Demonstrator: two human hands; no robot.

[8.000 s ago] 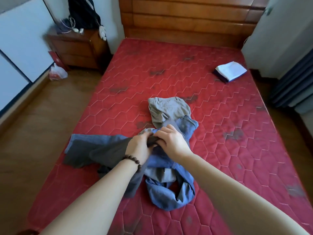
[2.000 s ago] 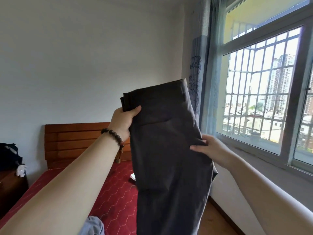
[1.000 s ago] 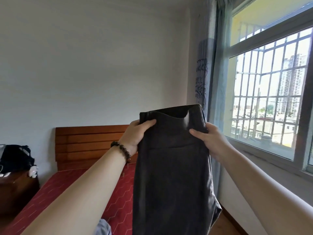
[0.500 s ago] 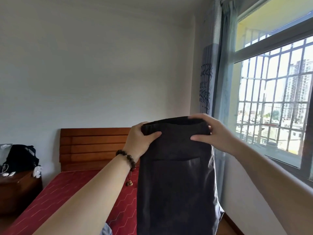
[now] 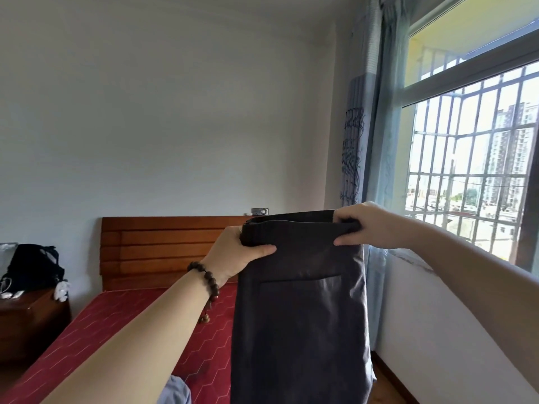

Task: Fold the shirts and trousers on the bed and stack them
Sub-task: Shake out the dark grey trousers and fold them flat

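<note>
Holding dark trousers (image 5: 297,316) up above the bed (image 5: 122,325). Left hand (image 5: 233,255) and right hand (image 5: 370,225) grip the waistband; fingers curled, pinching cloth.

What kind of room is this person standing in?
Most likely a bedroom in a flat. There is a bed with a wooden headboard, a bedside cabinet next to it, and a curtained window looking out on tower blocks.
</note>
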